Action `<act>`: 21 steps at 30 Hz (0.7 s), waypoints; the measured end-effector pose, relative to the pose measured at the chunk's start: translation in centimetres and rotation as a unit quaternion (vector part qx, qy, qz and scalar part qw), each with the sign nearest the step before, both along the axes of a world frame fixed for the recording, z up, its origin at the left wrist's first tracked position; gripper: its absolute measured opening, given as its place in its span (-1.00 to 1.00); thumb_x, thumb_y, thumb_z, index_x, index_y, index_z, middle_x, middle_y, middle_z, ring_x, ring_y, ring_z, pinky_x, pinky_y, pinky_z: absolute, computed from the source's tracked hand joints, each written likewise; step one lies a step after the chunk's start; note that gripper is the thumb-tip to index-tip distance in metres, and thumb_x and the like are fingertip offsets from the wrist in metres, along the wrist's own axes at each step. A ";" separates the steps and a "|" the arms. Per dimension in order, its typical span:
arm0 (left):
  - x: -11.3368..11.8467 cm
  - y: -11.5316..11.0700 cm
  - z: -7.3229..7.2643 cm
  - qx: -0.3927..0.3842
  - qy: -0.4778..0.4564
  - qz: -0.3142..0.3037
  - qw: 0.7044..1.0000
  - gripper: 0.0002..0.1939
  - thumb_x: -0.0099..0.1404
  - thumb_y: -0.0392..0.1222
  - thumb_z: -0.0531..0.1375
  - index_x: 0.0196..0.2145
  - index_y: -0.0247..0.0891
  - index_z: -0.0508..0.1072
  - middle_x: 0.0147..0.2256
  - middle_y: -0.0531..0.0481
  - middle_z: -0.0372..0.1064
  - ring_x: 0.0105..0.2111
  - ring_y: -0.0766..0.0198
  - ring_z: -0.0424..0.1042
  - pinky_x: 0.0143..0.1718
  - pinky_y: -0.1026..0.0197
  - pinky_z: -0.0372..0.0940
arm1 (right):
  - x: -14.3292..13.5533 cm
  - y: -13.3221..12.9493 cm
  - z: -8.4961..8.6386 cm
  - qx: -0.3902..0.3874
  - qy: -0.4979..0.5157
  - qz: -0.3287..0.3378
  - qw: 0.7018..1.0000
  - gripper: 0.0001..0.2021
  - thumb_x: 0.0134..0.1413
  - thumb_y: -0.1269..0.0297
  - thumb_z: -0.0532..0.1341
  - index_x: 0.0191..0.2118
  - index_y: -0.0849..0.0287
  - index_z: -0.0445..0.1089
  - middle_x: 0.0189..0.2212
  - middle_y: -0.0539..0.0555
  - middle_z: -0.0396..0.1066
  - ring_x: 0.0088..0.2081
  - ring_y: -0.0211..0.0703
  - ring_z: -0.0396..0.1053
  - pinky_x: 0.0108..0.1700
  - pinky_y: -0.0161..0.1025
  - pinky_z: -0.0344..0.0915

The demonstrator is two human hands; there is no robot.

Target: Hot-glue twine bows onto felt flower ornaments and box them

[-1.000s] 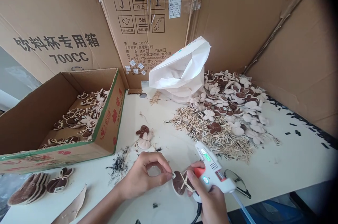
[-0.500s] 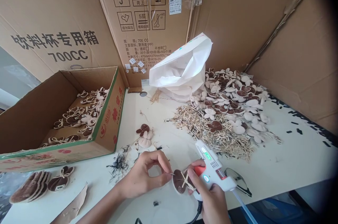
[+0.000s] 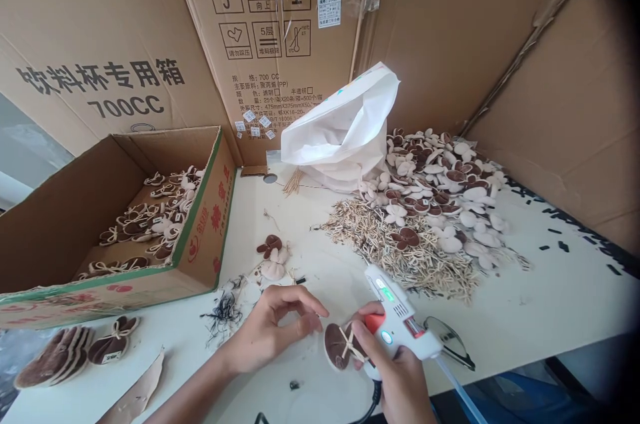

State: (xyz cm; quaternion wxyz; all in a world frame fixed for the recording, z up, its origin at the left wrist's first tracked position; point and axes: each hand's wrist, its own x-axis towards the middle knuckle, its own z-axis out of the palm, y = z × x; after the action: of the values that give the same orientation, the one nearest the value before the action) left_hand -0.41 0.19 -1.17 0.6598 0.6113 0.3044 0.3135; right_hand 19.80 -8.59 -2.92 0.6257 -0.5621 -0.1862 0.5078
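My right hand (image 3: 395, 361) is wrapped round a white glue gun (image 3: 400, 317) with an orange trigger and lit green display. Its thumb and fingertips also pinch a brown-and-cream padded fabric piece (image 3: 336, 349) with a cream cord bow on it. Just left of that piece, my left hand (image 3: 277, 327) has thumb and index finger parted, with nothing visible between them. A black power cable (image 3: 376, 397) leads down from the gun's handle, and a clear glue stick (image 3: 463, 391) sticks out of its rear.
A cardboard box (image 3: 200, 237) at left holds bowed pieces. Stacked brown pieces (image 3: 55, 357) lie in front of it. Behind the gun are a heap of cream cords (image 3: 420, 257), a pile of fabric pieces (image 3: 450, 177) and a white bag (image 3: 345, 137). Eyeglasses (image 3: 450, 344) lie to the right.
My left thumb and index finger were pinched at the edge of the fabric piece; they have parted and drawn slightly away. My right hand still holds the gun and piece.
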 end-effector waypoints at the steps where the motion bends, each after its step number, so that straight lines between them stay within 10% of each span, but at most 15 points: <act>1: 0.0 0.0 0.1 -0.005 -0.003 -0.002 1.000 -0.82 0.52 -0.11 0.36 -0.08 -0.26 0.69 -0.22 -0.15 0.65 -0.20 0.12 0.61 -0.10 0.13 0.45 | 0.0 0.0 0.0 0.003 0.000 0.003 1.000 -0.53 -0.11 -0.03 0.65 -0.19 0.08 0.54 -0.48 -0.02 0.52 -0.49 -0.10 0.37 -0.52 -0.22 0.35; 21: 0.5 -0.3 2.1 0.055 0.000 -0.070 0.996 -0.94 0.32 -0.21 0.53 -0.23 -0.16 0.81 -0.30 -0.14 0.64 -0.25 0.14 0.56 -0.14 0.13 0.43 | 0.2 -0.1 -0.4 0.001 -0.008 0.016 1.000 -0.52 -0.10 -0.09 0.63 -0.19 0.10 0.56 -0.49 0.01 0.50 -0.51 -0.07 0.39 -0.48 -0.16 0.38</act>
State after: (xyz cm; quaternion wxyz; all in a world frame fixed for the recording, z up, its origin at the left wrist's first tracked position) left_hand 0.07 -0.07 0.91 0.6454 0.6665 0.2436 0.2827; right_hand 20.04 -8.67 -3.32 0.6163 -0.5628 -0.2009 0.5129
